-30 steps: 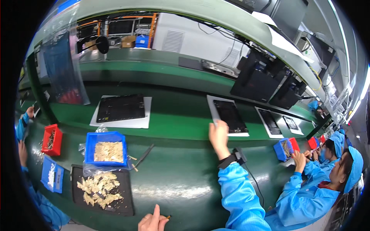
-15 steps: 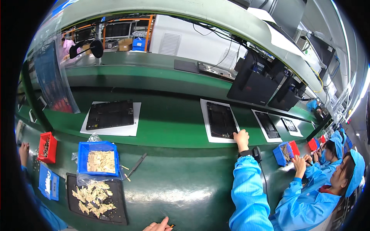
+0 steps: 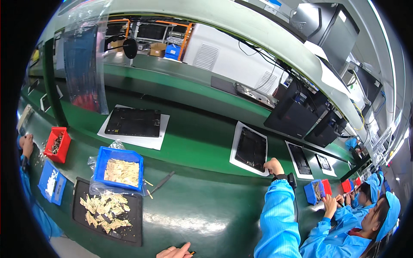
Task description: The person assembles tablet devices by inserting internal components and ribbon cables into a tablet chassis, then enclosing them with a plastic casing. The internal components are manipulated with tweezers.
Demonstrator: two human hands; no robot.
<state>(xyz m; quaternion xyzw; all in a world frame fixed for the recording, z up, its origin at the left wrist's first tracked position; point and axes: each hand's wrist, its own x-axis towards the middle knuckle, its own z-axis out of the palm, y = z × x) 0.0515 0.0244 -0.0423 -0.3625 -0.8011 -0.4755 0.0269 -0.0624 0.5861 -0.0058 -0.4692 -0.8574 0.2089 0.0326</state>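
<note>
My right hand (image 3: 273, 166) reaches out to the near right corner of a black, flat device shell (image 3: 251, 148), which lies on a white sheet (image 3: 237, 160). Its fingers are curled at that corner, and the fingertips are partly hidden. Low in the view, cut off by the lower edge, my left hand (image 3: 175, 251) has its fingers bent together. A small dark bit with a yellow mark (image 3: 192, 253) sticks out beside its thumb; the rest of that thing is out of sight.
A blue bin (image 3: 119, 168) of tan pieces stands left, above a black tray (image 3: 137, 219) of peeled scraps. Dark tweezers (image 3: 163, 179) lie beside it. Further left are a red bin (image 3: 57, 145) and another blue bin (image 3: 52, 182). Co-workers (image 3: 344, 232) sit at right.
The view has turned, so the bench appears tilted. My right hand stays at the shell's corner, its fingers curled in closer. My left hand looks much the same.
</note>
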